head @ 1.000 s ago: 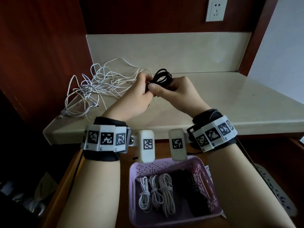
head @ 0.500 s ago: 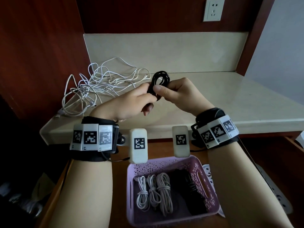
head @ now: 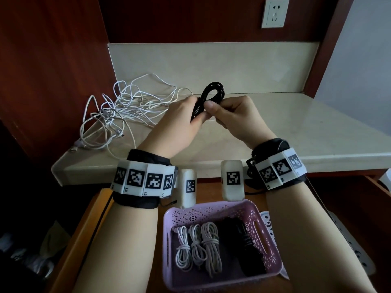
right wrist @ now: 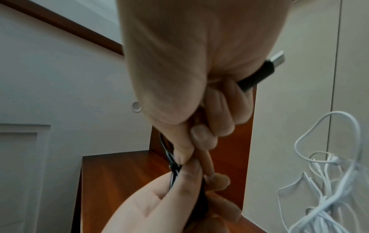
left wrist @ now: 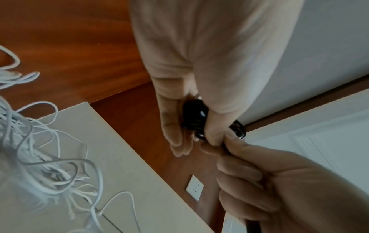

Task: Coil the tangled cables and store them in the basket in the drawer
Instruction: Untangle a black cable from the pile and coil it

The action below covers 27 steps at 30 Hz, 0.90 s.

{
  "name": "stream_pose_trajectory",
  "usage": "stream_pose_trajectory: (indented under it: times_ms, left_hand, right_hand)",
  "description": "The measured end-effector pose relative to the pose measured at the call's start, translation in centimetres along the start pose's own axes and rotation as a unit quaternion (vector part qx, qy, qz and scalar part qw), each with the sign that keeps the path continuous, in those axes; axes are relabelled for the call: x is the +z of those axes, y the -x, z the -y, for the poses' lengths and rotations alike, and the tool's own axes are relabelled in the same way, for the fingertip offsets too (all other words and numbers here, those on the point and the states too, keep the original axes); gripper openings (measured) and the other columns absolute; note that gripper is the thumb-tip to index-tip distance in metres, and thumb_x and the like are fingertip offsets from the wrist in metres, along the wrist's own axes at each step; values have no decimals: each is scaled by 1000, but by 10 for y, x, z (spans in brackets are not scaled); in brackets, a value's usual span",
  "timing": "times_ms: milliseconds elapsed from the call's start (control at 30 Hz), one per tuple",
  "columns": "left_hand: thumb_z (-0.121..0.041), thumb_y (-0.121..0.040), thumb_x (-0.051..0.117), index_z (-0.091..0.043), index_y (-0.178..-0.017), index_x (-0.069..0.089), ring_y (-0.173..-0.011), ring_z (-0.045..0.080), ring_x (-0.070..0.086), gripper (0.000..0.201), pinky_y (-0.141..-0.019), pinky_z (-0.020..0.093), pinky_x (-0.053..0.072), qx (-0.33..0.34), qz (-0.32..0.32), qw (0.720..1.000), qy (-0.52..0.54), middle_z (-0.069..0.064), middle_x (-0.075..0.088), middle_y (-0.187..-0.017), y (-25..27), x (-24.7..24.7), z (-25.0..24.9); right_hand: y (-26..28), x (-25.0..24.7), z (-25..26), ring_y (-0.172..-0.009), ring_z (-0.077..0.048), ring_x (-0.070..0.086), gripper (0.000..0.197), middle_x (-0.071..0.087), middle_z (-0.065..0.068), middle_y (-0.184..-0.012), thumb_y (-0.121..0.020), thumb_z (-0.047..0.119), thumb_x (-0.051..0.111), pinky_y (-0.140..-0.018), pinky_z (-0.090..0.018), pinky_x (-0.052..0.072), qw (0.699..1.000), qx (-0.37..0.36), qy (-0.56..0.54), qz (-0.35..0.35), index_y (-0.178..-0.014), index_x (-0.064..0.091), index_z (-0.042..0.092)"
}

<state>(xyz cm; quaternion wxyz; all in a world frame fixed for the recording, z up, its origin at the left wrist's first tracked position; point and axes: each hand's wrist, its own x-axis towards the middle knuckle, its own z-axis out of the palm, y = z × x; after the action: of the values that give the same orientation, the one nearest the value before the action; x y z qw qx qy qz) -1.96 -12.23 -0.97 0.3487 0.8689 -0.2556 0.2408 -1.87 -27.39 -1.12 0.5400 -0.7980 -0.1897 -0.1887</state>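
Note:
A coiled black cable (head: 212, 92) is held above the countertop, its loop sticking up between both hands. My left hand (head: 190, 112) grips the coil's lower part from the left. My right hand (head: 220, 108) pinches it from the right with thumb on top. In the left wrist view the black coil (left wrist: 194, 116) sits inside the curled left fingers. The right wrist view shows the cable's USB plug (right wrist: 276, 59) poking out past my right palm. A tangle of white cables (head: 127, 106) lies on the counter's left. The purple basket (head: 211, 210) in the open drawer holds three white coils (head: 198, 248) and dark coils (head: 243, 246).
The beige countertop (head: 296, 132) runs to the right, with a red-brown wood panel on its left side. A wall outlet (head: 275, 13) sits above the backsplash. A white power strip (head: 349, 240) lies in the drawer, right of the basket.
The left hand has dropped and come back up, taking a new grip on the coil. The black loop has turned more upright. The right hand has kept its pinch.

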Motion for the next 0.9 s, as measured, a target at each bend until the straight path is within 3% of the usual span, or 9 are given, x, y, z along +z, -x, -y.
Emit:
stream_pose_trajectory:
  times_ms: [33,133,300,367,567,667,767,833,900]
  left_hand:
    - [-25,-95,56,-4,-98,55,-77,23,52,21,-60,24,28,-1,-16,1000,-18,3,56,-85,0,2,0]
    - [-21,-96,55,3,-102,53,-86,34,55,24,-61,26,25,-9,-49,997,-53,15,58,-91,0,8,3]
    - [-22,-96,53,4,-104,54,-90,40,56,26,-63,27,26,-27,-45,995,-83,23,60,-98,2,15,9]
    - [-22,-96,54,3,-104,55,-89,39,55,27,-63,28,27,-34,-59,993,-94,22,61,-97,3,14,9]
    - [-16,-92,58,4,-98,58,-92,40,55,21,-63,30,26,-59,-97,989,-90,22,63,-94,3,19,9]
    - [-12,-91,55,1,-89,58,-88,39,56,14,-62,28,24,-62,-104,988,-94,20,64,-89,3,26,7]
    - [-10,-91,44,-9,-78,48,-80,36,54,14,-60,29,20,-60,-105,985,-120,18,61,-81,1,33,4]
    - [-9,-90,41,-11,-75,42,-75,35,49,16,-60,30,20,-70,-100,984,-129,15,57,-76,0,35,3]
    - [-9,-89,41,-11,-69,39,-68,30,40,20,-58,30,19,-87,-95,982,-136,5,47,-66,0,33,3]
  right_hand:
    - [1,0,-1,-49,-14,26,42,34,-3,-53,-94,16,58,-48,-24,21,1000,4,7,11,-52,60,22]
    - [1,-3,-2,-47,-8,27,29,35,0,-55,-95,5,47,-48,-19,24,996,13,62,63,-68,53,-5]
    - [-2,-4,-1,-45,-5,39,23,42,10,-52,-92,10,48,-47,-16,27,964,-19,256,75,-81,69,9]
    - [-3,-1,2,-51,-7,40,24,45,11,-56,-91,12,47,-52,-25,31,949,-24,305,75,-84,70,11]
    - [0,6,12,-84,-29,54,24,62,-7,-91,-93,16,43,-68,-33,43,907,-29,407,105,-95,66,12]
    - [3,4,22,-86,-33,56,20,63,-8,-92,-87,11,45,-67,-32,42,885,-32,451,114,-91,64,11]
    - [6,3,35,-70,-31,48,13,49,-3,-71,-84,10,46,-53,-28,30,868,-48,482,109,-75,55,9]
    - [8,3,40,-62,-26,37,23,34,4,-62,-86,12,45,-48,-26,22,867,-49,482,112,-64,40,18]
    - [7,2,40,-62,-26,37,34,33,4,-60,-87,15,46,-49,-28,23,876,-47,465,116,-57,33,19]
